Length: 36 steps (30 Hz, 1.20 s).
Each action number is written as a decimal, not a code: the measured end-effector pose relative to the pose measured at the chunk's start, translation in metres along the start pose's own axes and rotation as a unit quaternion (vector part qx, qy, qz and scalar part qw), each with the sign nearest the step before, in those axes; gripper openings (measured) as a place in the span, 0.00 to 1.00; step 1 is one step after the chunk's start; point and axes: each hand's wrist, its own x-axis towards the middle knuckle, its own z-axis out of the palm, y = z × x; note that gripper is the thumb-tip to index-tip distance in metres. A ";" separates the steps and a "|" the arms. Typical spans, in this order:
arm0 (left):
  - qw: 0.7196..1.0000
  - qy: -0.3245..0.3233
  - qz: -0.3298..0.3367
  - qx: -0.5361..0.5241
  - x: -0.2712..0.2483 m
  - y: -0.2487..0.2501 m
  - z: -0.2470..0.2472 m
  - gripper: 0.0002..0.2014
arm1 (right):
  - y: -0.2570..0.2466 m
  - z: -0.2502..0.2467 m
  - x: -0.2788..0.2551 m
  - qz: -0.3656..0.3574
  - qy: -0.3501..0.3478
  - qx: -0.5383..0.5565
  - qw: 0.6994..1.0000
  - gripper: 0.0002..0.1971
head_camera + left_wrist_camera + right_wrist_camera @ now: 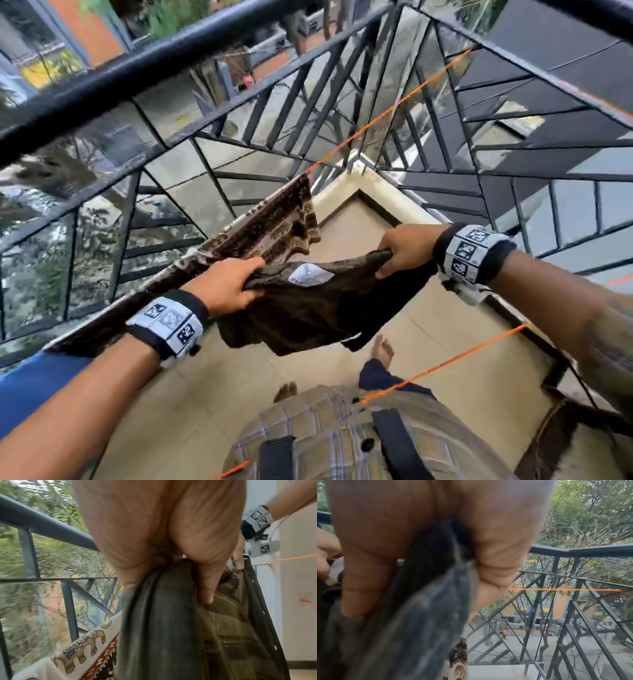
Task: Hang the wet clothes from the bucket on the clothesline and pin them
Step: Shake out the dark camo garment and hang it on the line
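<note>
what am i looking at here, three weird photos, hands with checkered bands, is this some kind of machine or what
There is no machine here, only a person hanging laundry on a balcony, wearing three cameras. The big picture comes from a camera on the head, looking down at both arms. The other two come from cameras strapped to the wrists, so each shows its own palm very close. The patterned bands are the straps that carry those cameras.

The left hand and the right hand each grip a top corner of a dark wet garment and hold it stretched out between them. A white label shows near its top edge.

An orange clothesline runs toward the black railing. A patterned cloth with an elephant border already hangs on it, beside the left hand. I cannot see any pegs or the bucket.
</note>
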 end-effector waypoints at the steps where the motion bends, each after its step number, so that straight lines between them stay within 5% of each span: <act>1: 1.000 -0.007 -0.019 -0.006 0.007 0.007 0.002 0.18 | 0.016 -0.002 0.003 -0.007 -0.001 0.012 1.000 0.16; 9: 0.989 0.033 -0.100 -0.100 0.061 0.075 0.014 0.20 | 0.137 -0.010 0.004 -0.105 0.035 0.085 0.990 0.13; 11: 0.975 0.061 -0.135 -0.167 0.074 0.088 0.014 0.18 | 0.167 -0.016 0.007 -0.115 0.039 0.078 0.990 0.14; 14: 0.939 0.080 -0.139 -0.303 0.092 0.106 0.011 0.30 | 0.206 -0.023 0.019 -0.109 0.035 0.049 0.992 0.14; 16: 0.928 0.083 -0.128 -0.339 0.109 0.119 0.009 0.26 | 0.230 -0.030 0.029 -0.085 0.043 0.037 0.995 0.16; 18: 0.933 0.094 -0.119 -0.328 0.124 0.130 0.002 0.21 | 0.251 -0.037 0.040 -0.063 0.062 0.029 0.996 0.18; 24: 0.916 0.154 -0.099 -0.358 0.161 0.113 -0.014 0.27 | 0.291 -0.054 0.058 -0.014 0.100 0.110 0.989 0.09; 27: 0.925 0.140 -0.088 -0.342 0.179 0.097 -0.020 0.28 | 0.297 -0.063 0.062 -0.014 0.141 0.169 0.975 0.23; 30: 0.932 0.131 -0.083 -0.327 0.192 0.085 -0.026 0.27 | 0.303 -0.073 0.070 0.009 0.185 0.201 0.962 0.21; 33: 0.942 0.108 -0.087 -0.305 0.201 0.074 -0.033 0.27 | 0.309 -0.085 0.067 0.013 0.222 0.237 0.946 0.31; 36: 0.950 0.101 -0.083 -0.285 0.205 0.070 -0.031 0.28 | 0.314 -0.105 0.055 0.004 0.239 0.290 0.927 0.18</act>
